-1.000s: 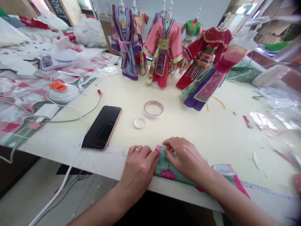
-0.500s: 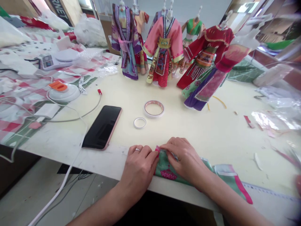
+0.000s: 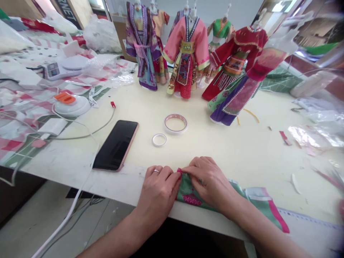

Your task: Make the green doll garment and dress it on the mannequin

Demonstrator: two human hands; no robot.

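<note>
A green strip of fabric (image 3: 192, 199) with a pink edge and a dark pink printed motif lies along the table's front edge. My left hand (image 3: 160, 188), with a ring on one finger, is closed on its pink left end. From the other side my right hand (image 3: 208, 182) pinches the top corner of the same fabric, its fingertips close to the left ones. The right hand and forearm cover the middle of the cloth. Its right end, with a whitish band (image 3: 256, 194) and a pink border, lies flat past my wrist.
Beyond my hands lie a large tape roll (image 3: 175, 124) and a smaller ring of tape (image 3: 159, 140). A phone (image 3: 116, 145) rests at left beside a white cable (image 3: 77, 197). Several dressed doll stands (image 3: 186, 53) line the back; scraps and clear plastic (image 3: 313, 138) are at right.
The fingertips have shifted very slightly at the fabric's top corner, pressing the pink edge lower. Otherwise the hands and objects stay in place; the view moves a touch.
</note>
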